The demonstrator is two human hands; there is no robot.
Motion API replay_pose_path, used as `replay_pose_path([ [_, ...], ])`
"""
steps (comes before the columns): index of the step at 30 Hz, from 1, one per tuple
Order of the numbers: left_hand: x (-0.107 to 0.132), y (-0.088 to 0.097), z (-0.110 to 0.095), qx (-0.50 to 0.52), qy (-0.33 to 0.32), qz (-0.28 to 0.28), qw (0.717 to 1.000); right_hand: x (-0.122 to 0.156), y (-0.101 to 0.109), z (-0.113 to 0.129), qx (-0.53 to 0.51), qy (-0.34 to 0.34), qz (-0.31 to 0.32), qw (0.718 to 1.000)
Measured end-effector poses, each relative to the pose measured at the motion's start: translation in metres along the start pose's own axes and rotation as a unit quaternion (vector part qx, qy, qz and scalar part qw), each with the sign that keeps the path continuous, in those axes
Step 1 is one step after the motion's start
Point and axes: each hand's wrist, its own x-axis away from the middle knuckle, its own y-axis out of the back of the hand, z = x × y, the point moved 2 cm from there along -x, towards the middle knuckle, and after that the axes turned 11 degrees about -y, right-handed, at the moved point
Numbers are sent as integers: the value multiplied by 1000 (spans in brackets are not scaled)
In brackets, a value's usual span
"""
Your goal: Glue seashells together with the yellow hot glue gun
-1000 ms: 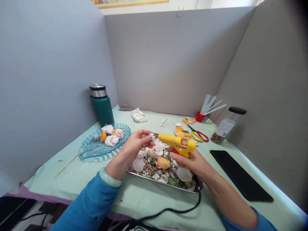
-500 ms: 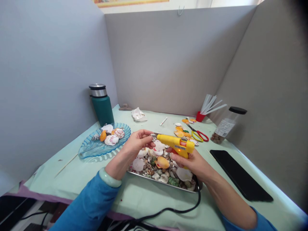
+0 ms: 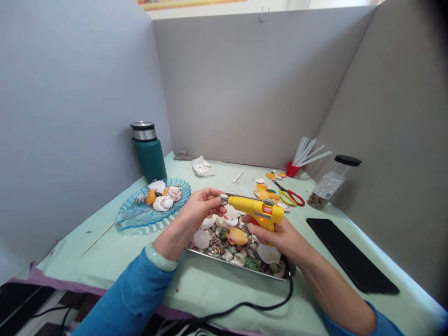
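Note:
My right hand (image 3: 280,235) grips a yellow hot glue gun (image 3: 257,210) whose nozzle points left at a small shell (image 3: 221,198) pinched in the fingertips of my left hand (image 3: 199,207). Both hands hover over a metal tray (image 3: 229,263) filled with several mixed seashells. The gun's black cord (image 3: 266,305) trails off toward the table's near edge. A small orange light glows on the gun's body.
A blue glass dish (image 3: 140,217) with several shells sits at left, a green thermos (image 3: 150,153) behind it. Red-and-yellow scissors (image 3: 290,195), a red cup of glue sticks (image 3: 292,169), a jar (image 3: 332,182) and a black phone (image 3: 352,255) lie right. Grey partition walls enclose the table.
The glue gun's nozzle has edged left, closer to the small shell in my left fingers. The hands otherwise keep their places.

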Motion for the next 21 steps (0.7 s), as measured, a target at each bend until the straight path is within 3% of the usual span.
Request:
replay_pose_path([
  [21, -1, 2, -1, 46, 16, -6, 999, 1, 0, 0, -10, 16, 2, 1000],
])
